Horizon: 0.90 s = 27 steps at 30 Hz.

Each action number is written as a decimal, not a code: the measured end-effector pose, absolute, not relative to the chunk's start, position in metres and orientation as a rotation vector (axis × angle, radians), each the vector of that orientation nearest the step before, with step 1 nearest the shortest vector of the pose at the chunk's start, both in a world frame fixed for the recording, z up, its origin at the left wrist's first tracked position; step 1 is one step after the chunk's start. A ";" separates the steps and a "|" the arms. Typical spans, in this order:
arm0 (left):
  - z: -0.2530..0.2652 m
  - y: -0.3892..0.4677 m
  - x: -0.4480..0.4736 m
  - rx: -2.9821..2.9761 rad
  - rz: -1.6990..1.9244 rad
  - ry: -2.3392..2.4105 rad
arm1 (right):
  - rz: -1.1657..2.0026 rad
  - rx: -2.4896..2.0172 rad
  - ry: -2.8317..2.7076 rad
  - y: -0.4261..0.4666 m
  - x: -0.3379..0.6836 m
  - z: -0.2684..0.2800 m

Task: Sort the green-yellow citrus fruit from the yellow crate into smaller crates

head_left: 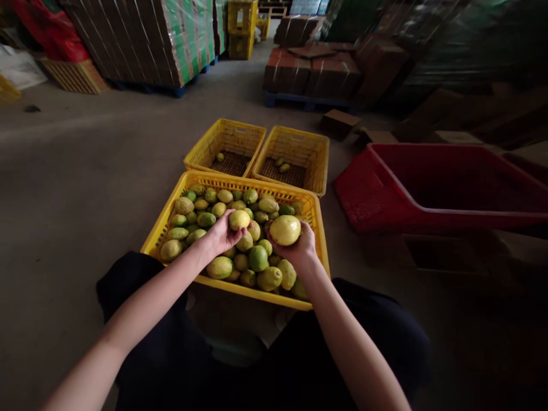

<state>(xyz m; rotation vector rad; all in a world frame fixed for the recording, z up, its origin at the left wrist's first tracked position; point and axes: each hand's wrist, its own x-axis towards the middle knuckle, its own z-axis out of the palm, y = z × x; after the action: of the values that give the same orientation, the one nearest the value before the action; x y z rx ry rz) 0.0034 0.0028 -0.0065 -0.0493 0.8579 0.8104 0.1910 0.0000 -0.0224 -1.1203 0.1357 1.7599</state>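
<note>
The person sits low on the floor with a big yellow crate [319, 228] between the knees, and this crate is full of yellow and green fruits [257, 258], maybe lemons. The left hand [220, 235] is closed around a small yellow fruit [239, 219] and holds it just above the pile, near the middle of the crate. The right hand [299, 249] grasps a bigger pale yellow fruit [285, 229], with the fingers under and behind it, a little to the right of the other one. The two held fruits are near each other but they do not touch.

On the far side of the big crate stand two smaller yellow baskets. The far left basket [204, 144] has only one fruit inside that I can see, and the far right basket [319, 154] has a few. A red crate [385, 194] lies tilted on the right side, and stacks of cardboard boxes [141, 40] are far behind.

I think some things can go wrong from here. The bigger fruit sits mostly on the fingertips, so it can slip and fall back on the pile, and this may bruise it or push other fruits. The pile is high near the near edge, so a knock from a wrist may roll a fruit over the rim to the floor. The light is also weak, so colour can be judged wrongly
</note>
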 end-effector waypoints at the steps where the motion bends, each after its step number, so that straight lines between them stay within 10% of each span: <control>1: -0.006 0.003 0.003 -0.065 0.815 0.872 | 1.758 -1.145 0.142 0.001 0.192 -0.022; 27: -0.011 0.005 0.005 -0.174 0.892 0.984 | 1.563 -1.118 0.156 0.008 0.197 -0.034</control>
<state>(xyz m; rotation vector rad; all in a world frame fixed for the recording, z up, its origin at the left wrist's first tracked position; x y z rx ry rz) 0.0052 0.0049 -0.0107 -0.1743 0.9841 0.8919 0.1971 0.0084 -0.0339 -1.1184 0.1560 1.5631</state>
